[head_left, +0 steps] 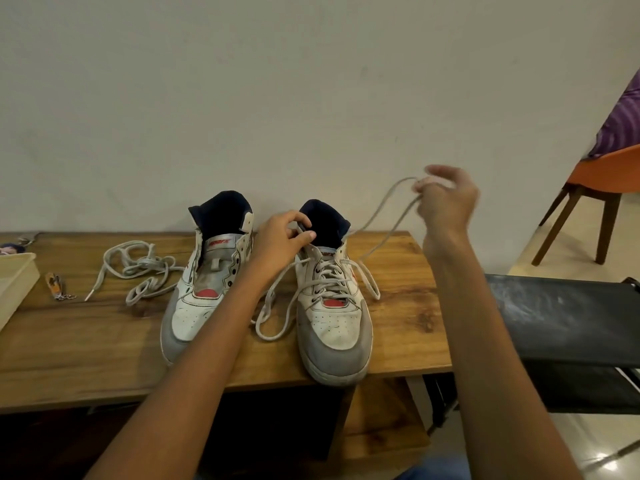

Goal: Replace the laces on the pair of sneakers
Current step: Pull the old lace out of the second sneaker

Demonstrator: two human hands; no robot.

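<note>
Unlacing the right sneaker [332,299], the second of the pair

The left hand [284,237] curls round its navy collar while the right hand [446,199], raised beside it, pinches the flat grey lace [384,216], blurred at the fingertips. This looks like drawing the lace out of an upper eyelet; next comes loosening the crossings below. Left of that shoe, the other sneaker [204,289] of scuffed white leather stands bare-eyeleted, its removed lace [138,268] tangled on the wooden table [408,317].

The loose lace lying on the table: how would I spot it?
Start at the wooden table and find the unlaced sneaker. The loose lace lies in a tangled heap just beyond it. Unlike the other lace, it is threaded through nothing and no hand touches it.
</note>
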